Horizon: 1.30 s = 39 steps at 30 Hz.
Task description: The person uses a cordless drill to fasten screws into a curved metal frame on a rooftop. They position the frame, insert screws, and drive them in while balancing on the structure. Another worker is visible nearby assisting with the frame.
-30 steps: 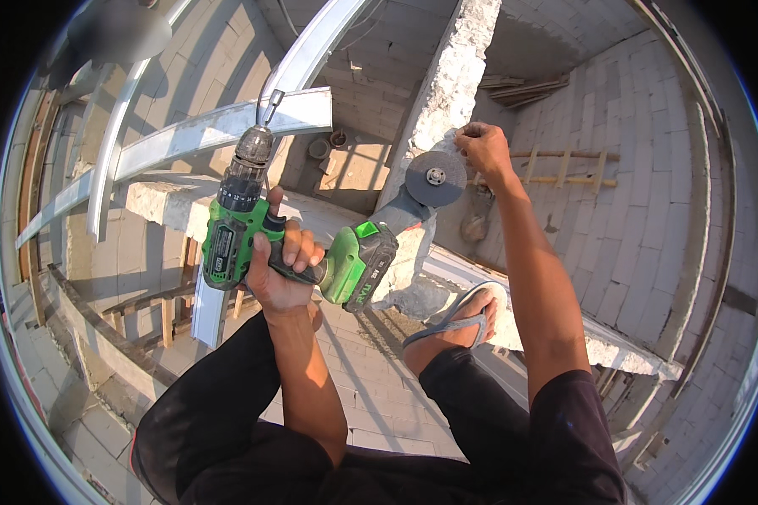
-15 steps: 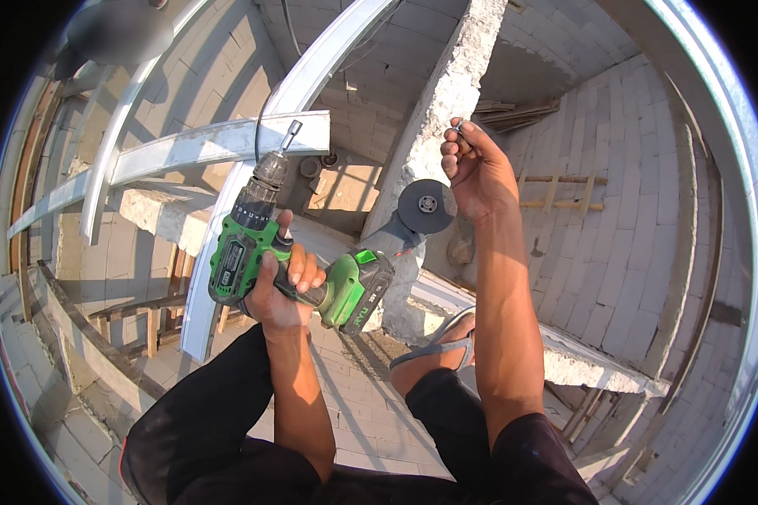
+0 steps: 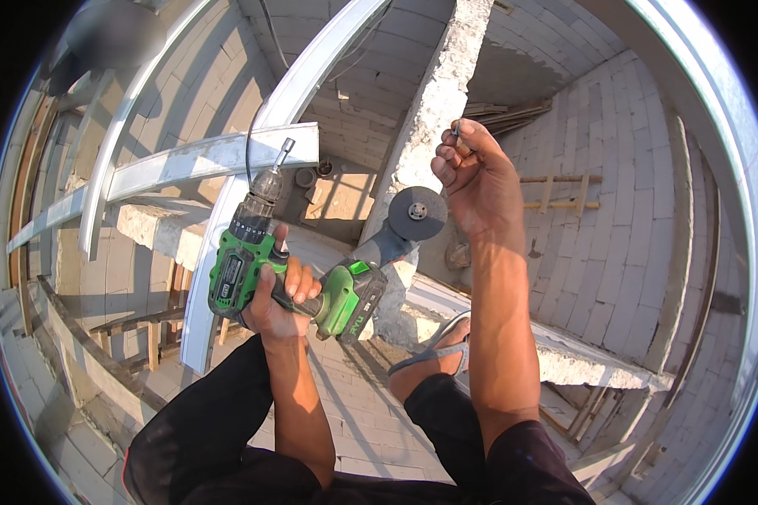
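My left hand (image 3: 282, 295) is wrapped round the handle of a green and black cordless drill (image 3: 242, 268). Its chuck points up and away, with a silver socket bit (image 3: 285, 151) fitted in the end. Raised on the right, my right hand (image 3: 478, 181) pinches a small metal piece, apparently a screw (image 3: 456, 128), between thumb and fingers; most of it is hidden. Below and left of that hand, an angle grinder (image 3: 417, 214) with a dark disc rests on the rough concrete wall top, its body partly behind the drill's battery.
White metal channel beams (image 3: 303, 71) cross the left side, one with a cut end near the bit. A narrow concrete wall top (image 3: 438, 109) runs away from me, high above the floor. My sandalled foot (image 3: 442, 345) stands by the wall junction. Wooden boards (image 3: 509, 115) lie far below.
My right hand has shifted slightly left and turned a little, still pinching the small piece. The drill has dipped slightly nearer to me.
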Tool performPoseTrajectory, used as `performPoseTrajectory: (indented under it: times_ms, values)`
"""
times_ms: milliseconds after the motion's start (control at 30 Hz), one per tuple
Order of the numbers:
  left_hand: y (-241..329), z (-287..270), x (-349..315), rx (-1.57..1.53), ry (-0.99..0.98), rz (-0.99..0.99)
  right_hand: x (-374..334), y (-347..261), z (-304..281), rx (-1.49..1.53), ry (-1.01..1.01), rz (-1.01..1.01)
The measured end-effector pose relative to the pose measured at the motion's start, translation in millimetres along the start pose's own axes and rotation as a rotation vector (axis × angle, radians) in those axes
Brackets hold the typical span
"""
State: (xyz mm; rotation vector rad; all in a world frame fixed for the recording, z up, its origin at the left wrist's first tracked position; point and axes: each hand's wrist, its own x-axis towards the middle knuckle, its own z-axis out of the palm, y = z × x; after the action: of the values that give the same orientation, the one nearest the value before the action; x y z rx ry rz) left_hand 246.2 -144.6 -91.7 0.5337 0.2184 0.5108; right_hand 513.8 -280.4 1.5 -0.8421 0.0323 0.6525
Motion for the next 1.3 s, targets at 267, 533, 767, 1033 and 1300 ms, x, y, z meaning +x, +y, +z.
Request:
performPoseTrajectory:
  times_ms: [267, 533, 767, 1033, 1300]
  values:
    - [-1.4, 4.1, -1.0, -0.02, 0.055, -0.012, -9.0, -1.2, 1.8, -0.025, -0.042, -0.035]
    - [-2.1, 2.9, -1.1, -0.014, 0.06, -0.032, -13.0, -2.2, 4.8, -0.146, -0.012, -0.112]
    - [-3.7, -0.8, -1.6, 0.031, 0.045, -0.027, -11.7, 0.8, 3.9, -0.204, 0.052, -0.188]
    - [-4.8, 0.3, -2.2, -0.004, 0.038, -0.026, -5.4, 15.0, 8.7, -0.116, 0.153, -0.172]
    - [-4.2, 4.5, -2.3, 0.028, 0.093, -0.037, 3.9, 37.8, 25.2, -0.093, 0.182, -0.122]
